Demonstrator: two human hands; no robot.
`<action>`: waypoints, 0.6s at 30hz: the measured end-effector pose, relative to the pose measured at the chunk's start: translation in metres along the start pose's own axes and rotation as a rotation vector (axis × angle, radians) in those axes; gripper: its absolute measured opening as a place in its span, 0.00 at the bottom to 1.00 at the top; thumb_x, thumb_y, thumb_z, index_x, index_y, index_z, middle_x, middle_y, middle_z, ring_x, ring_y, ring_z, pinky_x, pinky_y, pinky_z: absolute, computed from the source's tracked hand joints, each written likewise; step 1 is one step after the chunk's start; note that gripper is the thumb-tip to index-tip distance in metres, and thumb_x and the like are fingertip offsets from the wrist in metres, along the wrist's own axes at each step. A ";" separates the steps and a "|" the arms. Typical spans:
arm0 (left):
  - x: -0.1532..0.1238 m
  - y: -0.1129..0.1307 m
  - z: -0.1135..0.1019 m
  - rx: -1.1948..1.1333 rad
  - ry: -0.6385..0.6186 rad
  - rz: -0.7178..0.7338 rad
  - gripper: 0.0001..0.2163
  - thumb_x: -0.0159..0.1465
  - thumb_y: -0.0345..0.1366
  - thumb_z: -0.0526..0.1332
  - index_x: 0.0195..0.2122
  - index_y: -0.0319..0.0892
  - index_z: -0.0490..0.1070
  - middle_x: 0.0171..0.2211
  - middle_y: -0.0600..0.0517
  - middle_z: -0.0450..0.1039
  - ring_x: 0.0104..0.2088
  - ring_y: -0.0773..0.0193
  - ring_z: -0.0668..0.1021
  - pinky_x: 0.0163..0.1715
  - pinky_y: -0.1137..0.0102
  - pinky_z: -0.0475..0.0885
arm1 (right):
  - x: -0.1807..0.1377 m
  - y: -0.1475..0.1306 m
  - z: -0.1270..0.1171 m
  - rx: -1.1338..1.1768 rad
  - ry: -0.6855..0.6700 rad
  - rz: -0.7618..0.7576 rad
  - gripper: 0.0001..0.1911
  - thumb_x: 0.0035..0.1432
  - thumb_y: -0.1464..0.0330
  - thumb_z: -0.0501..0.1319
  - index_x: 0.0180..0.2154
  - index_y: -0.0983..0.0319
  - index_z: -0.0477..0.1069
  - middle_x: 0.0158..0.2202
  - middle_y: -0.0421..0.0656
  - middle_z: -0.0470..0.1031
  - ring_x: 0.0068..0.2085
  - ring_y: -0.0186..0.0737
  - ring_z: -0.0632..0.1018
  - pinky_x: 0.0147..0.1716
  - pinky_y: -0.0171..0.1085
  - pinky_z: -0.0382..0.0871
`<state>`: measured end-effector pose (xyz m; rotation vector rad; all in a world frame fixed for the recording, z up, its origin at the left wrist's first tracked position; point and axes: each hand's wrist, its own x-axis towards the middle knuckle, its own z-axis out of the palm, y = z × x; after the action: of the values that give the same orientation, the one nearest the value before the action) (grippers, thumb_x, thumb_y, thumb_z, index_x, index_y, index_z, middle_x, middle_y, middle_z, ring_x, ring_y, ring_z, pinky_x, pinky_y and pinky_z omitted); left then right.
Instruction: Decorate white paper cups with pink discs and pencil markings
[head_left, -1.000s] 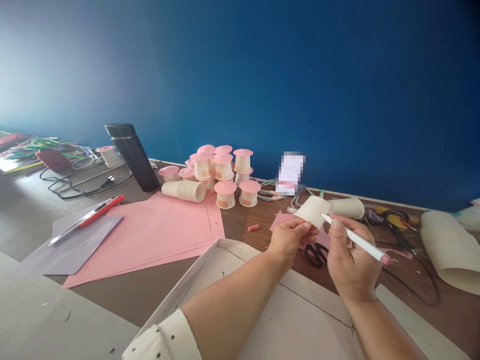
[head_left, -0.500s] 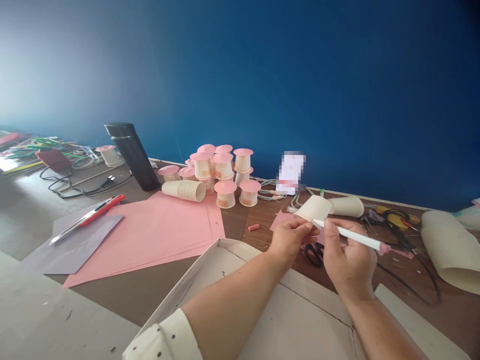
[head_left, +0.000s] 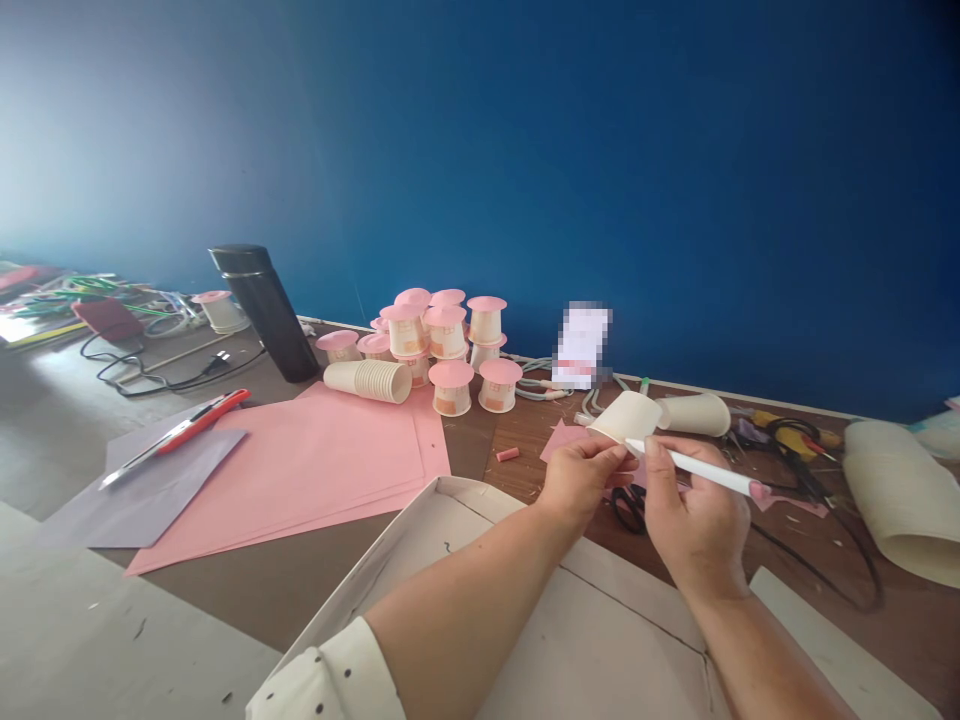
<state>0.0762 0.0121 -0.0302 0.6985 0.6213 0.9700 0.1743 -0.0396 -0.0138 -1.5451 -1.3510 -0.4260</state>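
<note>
My left hand (head_left: pixel 581 480) is closed on the rim of a plain white paper cup (head_left: pixel 624 415), which is tilted with its base up and away from me. In my right hand (head_left: pixel 697 520) is a white marker pen (head_left: pixel 712 472) with a pink end, gripped like a writing tool. Its tip meets the cup near the rim, beside my left fingertips. Dark-handled scissors (head_left: pixel 628 508) lie just below the hands, and a small pink cap (head_left: pixel 508 455) lies to their left. Any mark under the tip is too small to make out.
Cups with pink paper roofs (head_left: pixel 451 385) stand stacked by the blue wall. Nearby are nested cups (head_left: pixel 367 381), a black flask (head_left: pixel 266 315), pink paper sheets (head_left: pixel 300 470) and a red utility knife (head_left: pixel 176 435). A shallow cardboard tray (head_left: pixel 600 640) sits under my forearms; more cups (head_left: pixel 904 500) lie right.
The back end of the marker has shifted slightly left, with a small turn of my right hand. My left hand and the cup stay nearly in place.
</note>
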 end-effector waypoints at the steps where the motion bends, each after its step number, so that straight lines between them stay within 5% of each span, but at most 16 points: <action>1: 0.000 0.000 0.000 0.002 0.003 0.001 0.13 0.49 0.39 0.74 0.30 0.36 0.79 0.28 0.48 0.77 0.34 0.62 0.78 0.42 0.64 0.74 | 0.000 0.000 0.000 -0.002 -0.005 0.009 0.20 0.64 0.53 0.54 0.34 0.62 0.74 0.31 0.48 0.78 0.31 0.42 0.78 0.31 0.37 0.68; 18: -0.004 0.004 0.004 0.034 0.034 0.011 0.07 0.52 0.35 0.72 0.29 0.37 0.80 0.26 0.49 0.76 0.32 0.64 0.77 0.40 0.66 0.74 | -0.001 0.003 0.002 -0.007 0.015 0.038 0.20 0.64 0.53 0.53 0.34 0.62 0.73 0.32 0.49 0.77 0.33 0.43 0.77 0.32 0.39 0.66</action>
<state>0.0756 0.0096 -0.0237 0.7176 0.6655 0.9845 0.1757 -0.0379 -0.0166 -1.5680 -1.3081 -0.4184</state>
